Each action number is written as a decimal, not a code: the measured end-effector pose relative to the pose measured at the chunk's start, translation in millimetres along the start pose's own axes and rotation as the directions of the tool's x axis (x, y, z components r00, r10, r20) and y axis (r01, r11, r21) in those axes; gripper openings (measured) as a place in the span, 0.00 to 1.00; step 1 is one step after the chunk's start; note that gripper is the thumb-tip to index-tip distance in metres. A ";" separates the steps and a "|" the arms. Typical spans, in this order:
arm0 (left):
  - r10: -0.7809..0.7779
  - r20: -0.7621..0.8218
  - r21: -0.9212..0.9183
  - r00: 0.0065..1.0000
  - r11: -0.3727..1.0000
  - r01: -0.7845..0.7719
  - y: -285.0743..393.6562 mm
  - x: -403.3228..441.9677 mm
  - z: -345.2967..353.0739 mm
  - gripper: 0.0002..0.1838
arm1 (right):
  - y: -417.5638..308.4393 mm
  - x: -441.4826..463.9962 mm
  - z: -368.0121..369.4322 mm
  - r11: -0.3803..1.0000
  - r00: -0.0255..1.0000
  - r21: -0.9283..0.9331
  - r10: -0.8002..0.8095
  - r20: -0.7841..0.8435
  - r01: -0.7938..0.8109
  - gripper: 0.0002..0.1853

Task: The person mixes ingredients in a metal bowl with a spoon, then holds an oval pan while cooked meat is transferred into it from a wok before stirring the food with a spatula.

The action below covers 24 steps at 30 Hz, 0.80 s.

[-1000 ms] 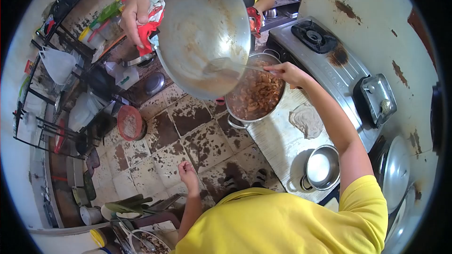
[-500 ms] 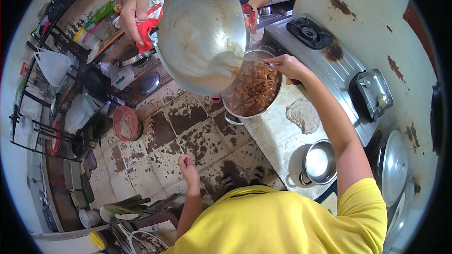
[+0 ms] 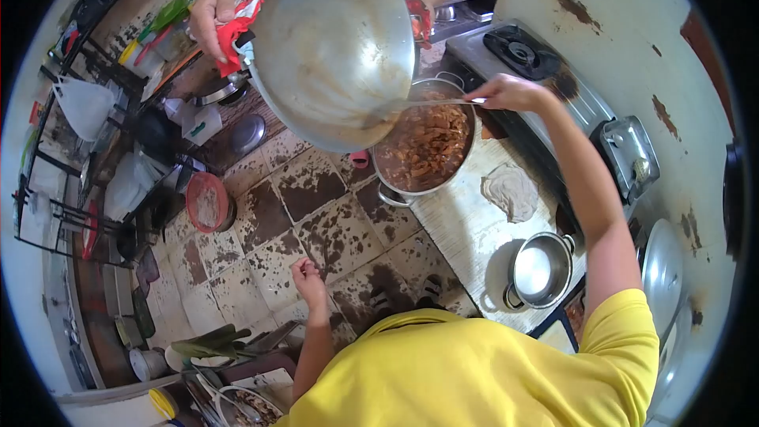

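My right hand [image 3: 514, 95] grips the handle of a metal spatula [image 3: 439, 102]. Its head reaches against the inner wall of a large metal pan [image 3: 332, 47], low near the rim, and is hard to make out. Another person tilts this pan over a two-handled pot [image 3: 383, 190], in which dark brown saucy pieces of food [image 3: 423, 146] lie. That person's hand [image 3: 213, 12] holds the pan's left side with a red and white cloth [image 3: 237, 28]. My left hand [image 3: 307, 275] hangs above the floor, fingers curled, with nothing visible in it.
A small metal pot [image 3: 541, 269] and a crumpled cloth [image 3: 510, 192] lie on the counter [image 3: 458, 229] at the right. Behind are a gas stove [image 3: 545, 71] and a metal tray [image 3: 624, 154]. A red basin [image 3: 209, 202] stands left, over stained floor tiles [image 3: 316, 190].
The spatula has moved down and right along the pan wall, and my right hand has shifted right. The pan has risen slightly to the left. My left hand barely moved.
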<state>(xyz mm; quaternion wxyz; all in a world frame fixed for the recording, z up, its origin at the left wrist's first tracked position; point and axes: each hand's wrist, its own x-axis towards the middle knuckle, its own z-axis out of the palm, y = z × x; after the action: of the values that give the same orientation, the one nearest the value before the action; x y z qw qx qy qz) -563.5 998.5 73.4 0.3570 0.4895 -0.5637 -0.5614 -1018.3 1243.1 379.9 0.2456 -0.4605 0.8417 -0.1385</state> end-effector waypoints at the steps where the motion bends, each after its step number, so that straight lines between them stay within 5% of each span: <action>1: -0.022 -0.011 -0.029 1.000 0.999 0.022 2.8 -1.4 -2.9 0.03 | 23.3 -2.9 -5.3 0.997 1.000 0.080 -0.009 0.012 0.008 0.21; 3: -0.068 -0.029 -0.082 0.997 0.994 0.065 8.3 -8.3 -10.2 0.03 | 26.2 -10.1 -21.5 0.988 0.990 0.077 0.131 0.044 -0.134 0.21; 6: -0.047 -0.047 0.032 0.998 0.998 0.049 -5.2 -9.6 -17.7 0.03 | 15.1 21.0 -12.5 0.998 0.996 0.059 -0.026 -0.088 0.031 0.19; 13: -0.034 -0.049 -0.020 0.998 0.999 0.033 7.2 -16.5 -8.4 0.04 | 26.2 2.7 -19.7 0.999 0.999 -0.004 -0.032 -0.011 0.032 0.18; 24: 0.025 -0.054 0.111 0.998 0.994 -0.019 2.1 -8.0 -1.0 0.05 | 28.5 -21.9 -17.4 0.992 0.979 -0.019 0.120 -0.166 -0.124 0.17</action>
<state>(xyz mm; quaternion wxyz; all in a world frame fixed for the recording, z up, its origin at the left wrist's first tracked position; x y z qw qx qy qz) -560.7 1005.6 76.7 0.3511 0.5178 -0.5892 -0.5114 -1037.9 1277.0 387.6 0.1764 -0.3985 0.8877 -0.1486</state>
